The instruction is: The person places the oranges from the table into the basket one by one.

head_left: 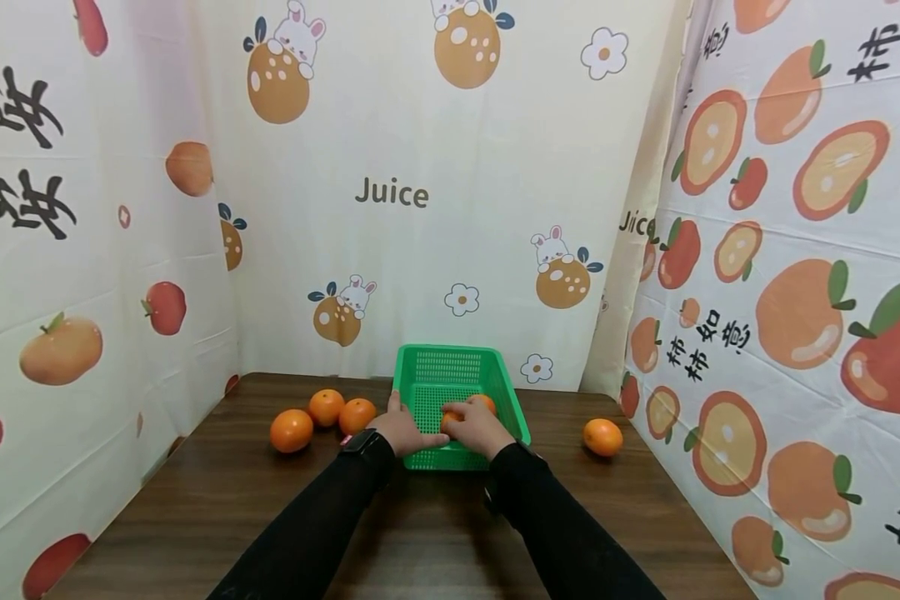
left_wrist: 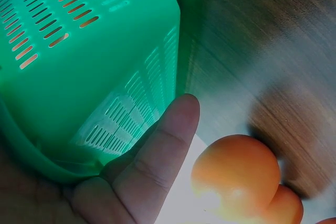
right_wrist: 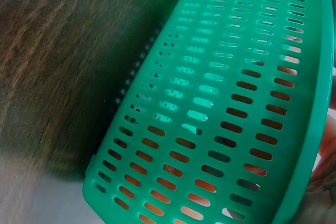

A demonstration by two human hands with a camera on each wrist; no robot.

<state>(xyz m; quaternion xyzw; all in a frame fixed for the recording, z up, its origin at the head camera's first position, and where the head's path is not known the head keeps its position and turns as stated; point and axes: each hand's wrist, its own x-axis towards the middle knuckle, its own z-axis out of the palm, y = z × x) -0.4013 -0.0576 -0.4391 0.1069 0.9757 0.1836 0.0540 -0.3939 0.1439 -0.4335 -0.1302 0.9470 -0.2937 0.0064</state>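
A green plastic basket (head_left: pixel 501 379) with slotted walls stands between both hands. At its near left corner my left hand (head_left: pixel 399 432) holds the rim, with the thumb over the inside. In the left wrist view, a straight finger (left_wrist: pixel 160 163) lies along the outer wall. My right hand (head_left: pixel 482 430) reaches over the near right part of the basket. Its curled fingers hold an orange (head_left: pixel 447 418), mostly covered by the hand. Another orange (head_left: pixel 484 402) shows inside, behind that hand. The right wrist view shows mainly the slotted basket wall (right_wrist: pixel 210 93), with orange colour through the slots.
Left of the basket, three oranges sit close together on the dark wooden table (head_left: pixel 217 517); the nearest orange (head_left: pixel 291 431) is leftmost. A small pinkish thing (head_left: pixel 347 440) lies beside them, partly hidden. A single orange (head_left: pixel 602 437) lies far right. Printed curtains (head_left: pixel 450 250) enclose the table.
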